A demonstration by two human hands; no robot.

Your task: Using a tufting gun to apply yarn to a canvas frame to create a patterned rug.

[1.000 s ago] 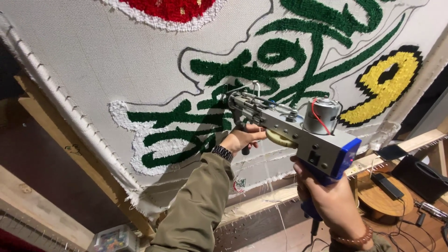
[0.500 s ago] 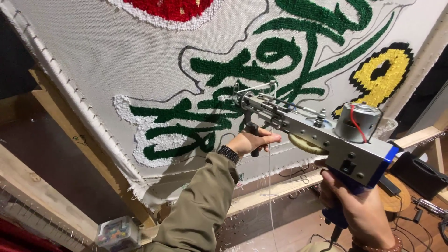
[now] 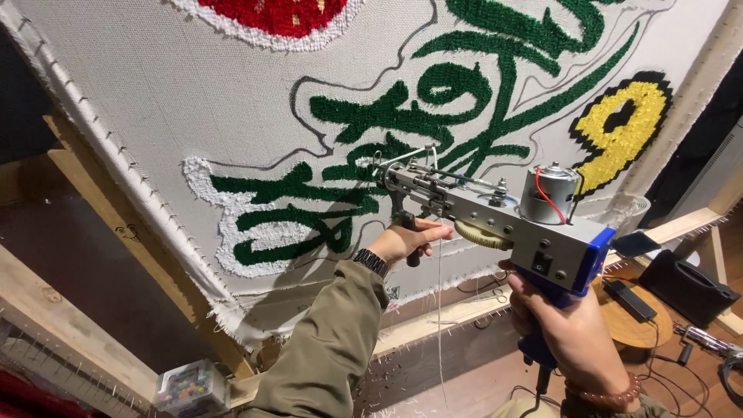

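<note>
Here, tufting gun (image 3: pixel 495 220) aslant — needle toward upper-left cloth (image 3: pixel 193 101); left hand (image 3: pixel 406 241), right hand (image 3: pixel 569 329) both around its grips.

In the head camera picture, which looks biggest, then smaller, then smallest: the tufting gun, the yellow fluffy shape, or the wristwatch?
1. Tufting gun: looks biggest, though it is nearest the camera, which enlarges it.
2. Yellow fluffy shape on the cloth.
3. Wristwatch on the left hand: smallest.

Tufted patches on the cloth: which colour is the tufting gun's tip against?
The green patch at centre; the tufting gun points into it. The red patch sits at the top edge, the yellow patch far right.
</note>
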